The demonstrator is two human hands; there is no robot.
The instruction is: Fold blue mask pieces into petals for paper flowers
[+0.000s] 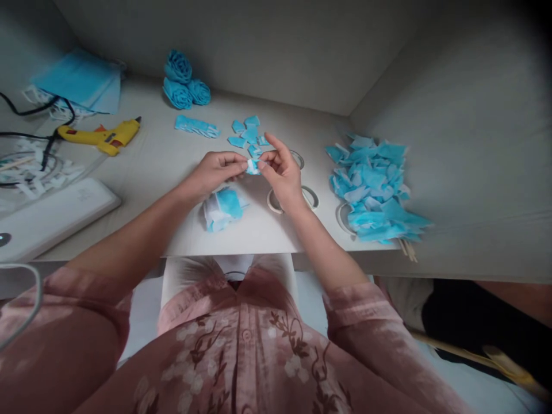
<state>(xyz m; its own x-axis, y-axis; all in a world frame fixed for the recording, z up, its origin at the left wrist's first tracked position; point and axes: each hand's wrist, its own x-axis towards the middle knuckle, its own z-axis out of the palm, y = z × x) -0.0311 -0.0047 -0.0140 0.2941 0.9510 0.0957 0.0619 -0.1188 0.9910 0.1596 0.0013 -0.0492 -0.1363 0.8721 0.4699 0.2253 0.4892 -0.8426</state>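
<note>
My left hand [218,171] and my right hand [282,172] meet above the white table [172,161], both pinching a small blue fabric piece [252,167] between their fingertips. Under my left wrist lies a crumpled blue and white fabric bundle [223,208]. Just beyond my fingers sit a few small cut blue squares [248,133]. A folded blue strip [196,126] lies to the left of them.
A big heap of cut blue pieces [375,187] fills the right side, with wooden sticks [407,248] poking out at its near edge. Three finished blue fabric roses [184,86] stand at the back. A yellow glue gun [103,136], blue masks [80,80] and tape rings [308,198] are also there.
</note>
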